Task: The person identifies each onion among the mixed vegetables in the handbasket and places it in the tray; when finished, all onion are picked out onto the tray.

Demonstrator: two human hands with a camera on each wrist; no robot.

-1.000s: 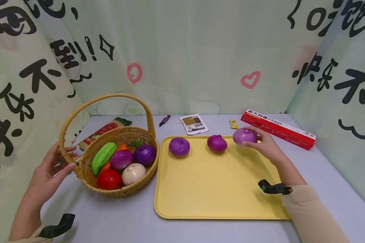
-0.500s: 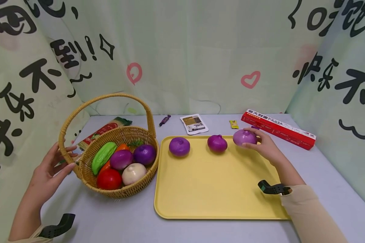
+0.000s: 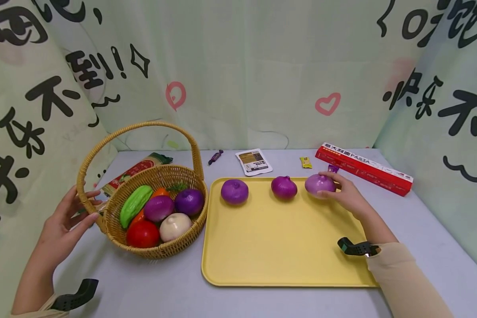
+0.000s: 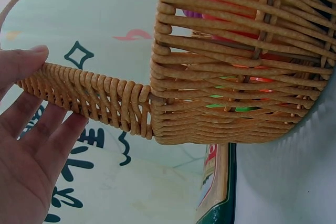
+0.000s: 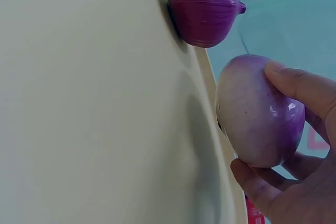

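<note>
My left hand (image 3: 63,232) holds the lower left of the handle (image 4: 89,95) of a wicker basket (image 3: 159,253), thumb on one side and fingers on the other. Inside the basket lie a green vegetable (image 3: 136,206), a tomato (image 3: 142,234), a whitish round vegetable (image 3: 175,227), two purple ones and some orange pieces. Over the back right of a yellow tray (image 3: 282,251), my right hand (image 3: 347,196) grips a pale purple onion (image 3: 318,186) between thumb and fingers. To its left on the tray sit a darker onion (image 3: 284,188) and a round purple vegetable (image 3: 234,191).
Behind the tray lie a red pasta box (image 3: 363,168), a small yellow packet (image 3: 306,162), a white pouch (image 3: 254,162) and a purple wrapped candy (image 3: 215,157). Another purple wrapper (image 3: 333,168) shows behind my right hand. A red and green bag (image 3: 139,170) lies behind the basket.
My right hand has lowered slightly with the pale onion, toward the tray. The purple wrapper behind it now shows more. My left hand and the basket have stayed in place.
</note>
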